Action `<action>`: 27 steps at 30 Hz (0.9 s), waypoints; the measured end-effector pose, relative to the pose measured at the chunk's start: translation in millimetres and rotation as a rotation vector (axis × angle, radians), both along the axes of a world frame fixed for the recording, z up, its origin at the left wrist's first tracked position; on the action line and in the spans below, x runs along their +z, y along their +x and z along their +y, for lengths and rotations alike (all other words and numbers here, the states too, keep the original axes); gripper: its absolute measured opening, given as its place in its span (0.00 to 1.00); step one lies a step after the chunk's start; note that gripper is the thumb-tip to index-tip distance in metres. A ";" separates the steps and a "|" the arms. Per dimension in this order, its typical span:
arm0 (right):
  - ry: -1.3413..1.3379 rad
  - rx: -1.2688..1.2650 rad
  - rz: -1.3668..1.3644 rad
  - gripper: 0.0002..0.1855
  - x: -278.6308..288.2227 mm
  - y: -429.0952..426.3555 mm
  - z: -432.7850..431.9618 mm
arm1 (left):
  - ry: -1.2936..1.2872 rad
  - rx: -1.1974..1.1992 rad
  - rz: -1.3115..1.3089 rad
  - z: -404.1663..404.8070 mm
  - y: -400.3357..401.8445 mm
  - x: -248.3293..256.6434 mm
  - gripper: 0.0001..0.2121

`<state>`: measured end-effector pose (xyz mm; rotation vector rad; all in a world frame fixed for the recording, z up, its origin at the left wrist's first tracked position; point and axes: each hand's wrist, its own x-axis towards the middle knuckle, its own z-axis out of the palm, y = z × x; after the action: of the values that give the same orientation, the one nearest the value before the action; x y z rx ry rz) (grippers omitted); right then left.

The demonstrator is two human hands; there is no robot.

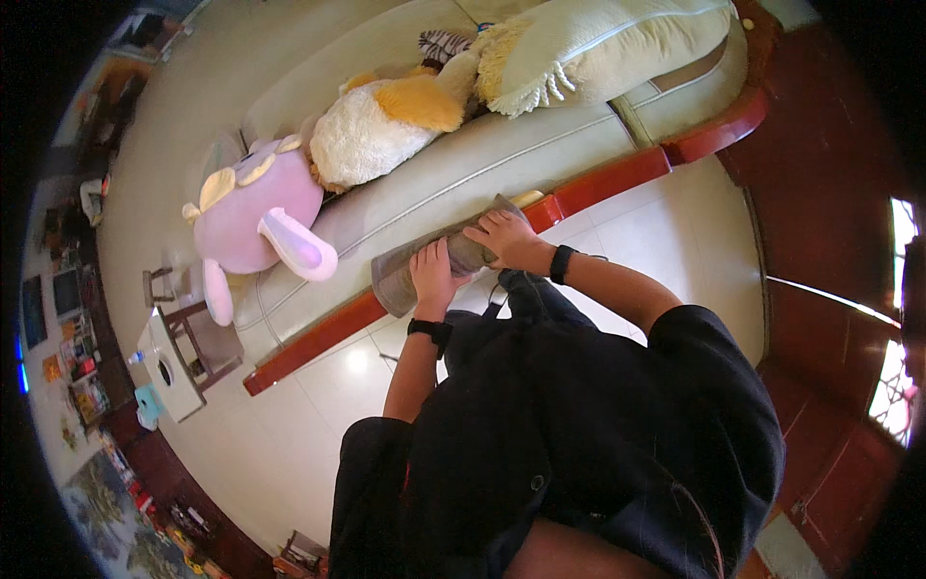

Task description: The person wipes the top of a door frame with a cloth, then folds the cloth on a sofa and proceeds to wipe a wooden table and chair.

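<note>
A grey-brown rolled cloth or mat [393, 281] lies along the front edge of a pale sofa [499, 155], over its reddish wooden rail [608, 187]. My left hand [434, 279] rests over the roll near its middle, fingers on top and thumb toward the right. To the right of it, my right hand [512, 242] curves over the other half of the roll with fingers spread. Both palms touch the roll, and its underside is hidden. Each wrist wears a black band.
On the sofa sit a pink plush toy [253, 206], a white and orange plush toy [376, 130] and a cream fringed cushion [629, 54]. A small white-topped table [168, 369] and a wooden chair [210, 354] stand left. Dark red doors [817, 217] are at right.
</note>
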<state>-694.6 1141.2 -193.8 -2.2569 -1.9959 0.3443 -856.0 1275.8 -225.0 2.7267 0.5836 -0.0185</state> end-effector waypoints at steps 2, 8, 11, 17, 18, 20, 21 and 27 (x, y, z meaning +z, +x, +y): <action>0.019 0.031 -0.018 0.42 -1.0 1.8 -2.6 | -0.029 -0.006 -0.002 0.6 -4.9 1.7 0.42; -0.182 0.144 0.134 0.42 -9.7 14.2 17.5 | 0.014 -0.104 -0.024 15.6 -31.7 5.2 0.40; -0.198 0.212 0.158 0.37 -8.9 5.3 44.3 | 0.038 -0.051 -0.034 33.5 -42.9 9.2 0.40; -0.047 0.055 0.117 0.35 -5.8 2.9 22.5 | -0.026 0.065 -0.066 16.9 -31.6 4.7 0.40; -0.008 0.041 0.142 0.36 -5.6 9.3 12.5 | -0.023 0.055 -0.072 13.6 -27.2 0.8 0.40; 0.034 0.016 0.177 0.38 -6.1 33.1 -9.5 | -0.017 -0.012 -0.115 -1.6 -2.9 5.6 0.41; 0.083 -0.004 0.160 0.38 -1.3 41.6 -15.1 | -0.058 -0.043 -0.045 -10.4 15.4 16.8 0.42; -0.023 -0.230 0.046 0.43 5.4 133.0 -102.3 | 0.028 -0.360 -0.034 -88.8 146.9 41.8 0.43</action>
<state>-561.6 1039.0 -188.4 -2.4361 -1.6961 0.3926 -709.1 1187.0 -183.2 2.8152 0.0786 -0.0536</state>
